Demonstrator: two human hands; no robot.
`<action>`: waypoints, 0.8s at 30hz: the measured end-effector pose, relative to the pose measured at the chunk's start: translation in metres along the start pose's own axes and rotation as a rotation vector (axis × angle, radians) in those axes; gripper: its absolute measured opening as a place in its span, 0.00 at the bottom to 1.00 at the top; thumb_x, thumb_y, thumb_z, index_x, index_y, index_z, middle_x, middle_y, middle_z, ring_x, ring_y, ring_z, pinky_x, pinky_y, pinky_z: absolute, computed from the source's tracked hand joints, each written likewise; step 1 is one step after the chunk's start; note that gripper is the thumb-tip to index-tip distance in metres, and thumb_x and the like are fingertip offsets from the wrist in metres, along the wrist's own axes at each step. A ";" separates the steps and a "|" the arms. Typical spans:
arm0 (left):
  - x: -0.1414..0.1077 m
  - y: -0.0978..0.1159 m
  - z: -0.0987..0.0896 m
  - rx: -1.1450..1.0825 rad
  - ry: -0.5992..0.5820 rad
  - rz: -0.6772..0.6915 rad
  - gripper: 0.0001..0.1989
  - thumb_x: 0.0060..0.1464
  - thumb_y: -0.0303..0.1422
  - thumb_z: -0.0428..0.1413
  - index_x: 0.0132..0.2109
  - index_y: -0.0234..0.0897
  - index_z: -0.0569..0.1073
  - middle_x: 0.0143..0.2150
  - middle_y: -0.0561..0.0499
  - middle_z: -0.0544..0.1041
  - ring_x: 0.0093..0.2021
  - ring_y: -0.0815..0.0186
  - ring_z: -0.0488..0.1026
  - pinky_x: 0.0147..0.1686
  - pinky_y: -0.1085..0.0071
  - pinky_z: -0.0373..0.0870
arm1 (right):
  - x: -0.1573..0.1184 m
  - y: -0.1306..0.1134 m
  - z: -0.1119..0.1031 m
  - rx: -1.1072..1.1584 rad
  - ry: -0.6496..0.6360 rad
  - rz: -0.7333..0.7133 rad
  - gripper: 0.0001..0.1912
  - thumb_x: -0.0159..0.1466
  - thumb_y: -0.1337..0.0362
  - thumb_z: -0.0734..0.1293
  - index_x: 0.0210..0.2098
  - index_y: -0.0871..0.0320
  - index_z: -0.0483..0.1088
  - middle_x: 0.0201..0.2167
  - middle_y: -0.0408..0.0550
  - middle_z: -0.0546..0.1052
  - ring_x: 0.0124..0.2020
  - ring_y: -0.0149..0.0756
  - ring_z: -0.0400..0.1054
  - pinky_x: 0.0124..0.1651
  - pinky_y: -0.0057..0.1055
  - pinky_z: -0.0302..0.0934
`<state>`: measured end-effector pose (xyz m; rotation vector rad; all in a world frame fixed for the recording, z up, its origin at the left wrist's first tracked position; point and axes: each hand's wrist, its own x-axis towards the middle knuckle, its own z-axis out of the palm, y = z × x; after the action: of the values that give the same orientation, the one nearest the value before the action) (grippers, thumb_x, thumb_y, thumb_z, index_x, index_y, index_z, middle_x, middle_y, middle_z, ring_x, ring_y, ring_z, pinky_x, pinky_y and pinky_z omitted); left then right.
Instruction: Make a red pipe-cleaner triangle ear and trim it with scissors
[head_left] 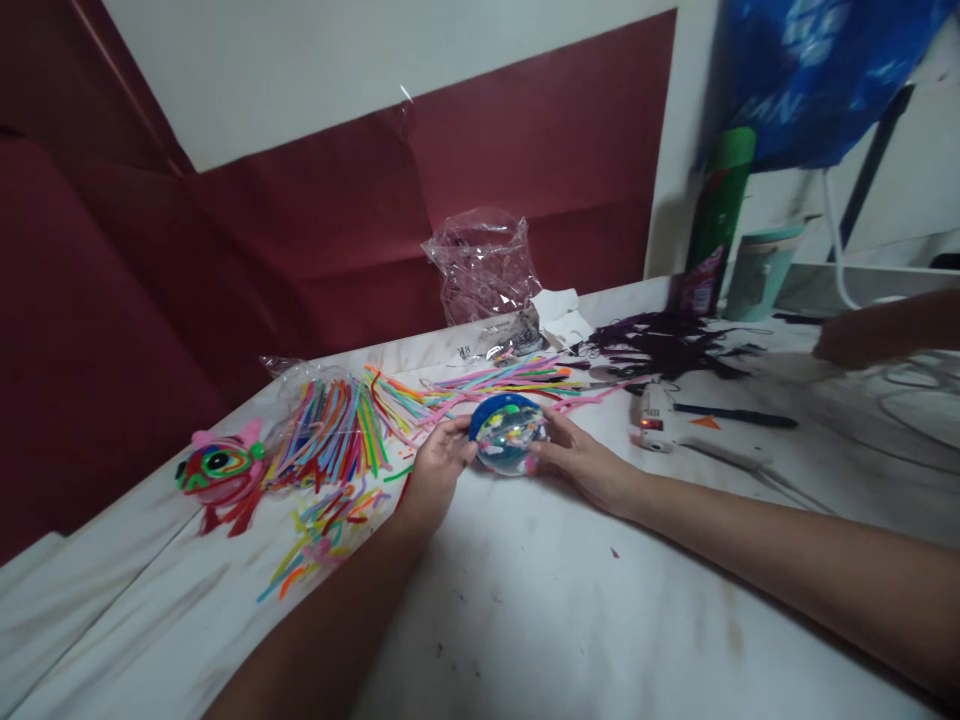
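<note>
A clear round ball (508, 440) with a blue band along its top and colourful bits showing through it sits between my hands, low over the marbled table. My left hand (439, 468) grips its left side, fingers curled against it. From the right, my right hand (581, 458) holds the other side with thumb and fingers. Just behind the ball lie loose pipe cleaners (510, 378) in many colours. To the left is a thick bundle of pipe cleaners (330, 430) in a clear bag, with short cut pieces (330, 535) in front of it.
A red and green pipe-cleaner animal figure (223, 475) stands at far left. On the right are a glue gun (651, 420), a dark pen-like stick (739, 415), dark purple strands (664, 343) and a green cup (763, 270). Another person's hand (862, 335) reaches in there. Crumpled plastic (487, 265) leans at the back.
</note>
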<state>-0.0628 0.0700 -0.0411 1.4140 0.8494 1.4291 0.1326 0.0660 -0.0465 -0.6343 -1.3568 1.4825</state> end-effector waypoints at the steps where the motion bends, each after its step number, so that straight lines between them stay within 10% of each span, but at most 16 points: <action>1: 0.000 -0.001 -0.001 -0.003 0.010 -0.007 0.13 0.44 0.30 0.59 0.41 0.36 0.69 0.41 0.49 0.73 0.44 0.66 0.69 0.46 0.69 0.64 | 0.000 0.000 0.000 -0.008 0.001 0.009 0.29 0.55 0.61 0.67 0.54 0.50 0.57 0.52 0.49 0.66 0.49 0.41 0.64 0.45 0.38 0.65; 9: 0.000 -0.004 0.001 0.057 0.042 -0.003 0.14 0.43 0.32 0.60 0.39 0.37 0.67 0.37 0.51 0.72 0.41 0.67 0.69 0.43 0.70 0.65 | 0.002 0.002 0.000 -0.067 -0.011 -0.081 0.30 0.54 0.61 0.68 0.54 0.53 0.57 0.52 0.49 0.67 0.52 0.41 0.61 0.53 0.41 0.59; 15: -0.002 -0.007 0.008 0.000 -0.067 -0.057 0.43 0.26 0.25 0.67 0.52 0.41 0.59 0.52 0.46 0.67 0.51 0.56 0.66 0.48 0.63 0.64 | 0.004 0.005 -0.001 -0.199 -0.031 -0.176 0.32 0.53 0.59 0.69 0.55 0.58 0.56 0.52 0.52 0.66 0.52 0.40 0.61 0.55 0.40 0.55; 20: -0.001 0.001 0.007 0.005 -0.028 -0.131 0.38 0.33 0.28 0.64 0.53 0.39 0.58 0.53 0.44 0.66 0.52 0.56 0.65 0.51 0.61 0.62 | 0.001 0.009 0.000 -0.499 0.183 -0.253 0.33 0.51 0.60 0.69 0.54 0.57 0.56 0.52 0.55 0.64 0.50 0.42 0.61 0.49 0.41 0.60; 24: -0.003 0.005 0.010 0.117 -0.025 -0.076 0.42 0.30 0.27 0.65 0.54 0.39 0.58 0.53 0.43 0.66 0.52 0.55 0.66 0.51 0.60 0.62 | 0.002 0.013 -0.002 -0.593 0.077 -0.340 0.32 0.51 0.65 0.68 0.54 0.57 0.57 0.53 0.56 0.63 0.49 0.43 0.61 0.44 0.38 0.63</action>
<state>-0.0543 0.0647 -0.0364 1.4679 0.9745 1.3196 0.1295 0.0700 -0.0586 -0.7693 -1.7544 0.7715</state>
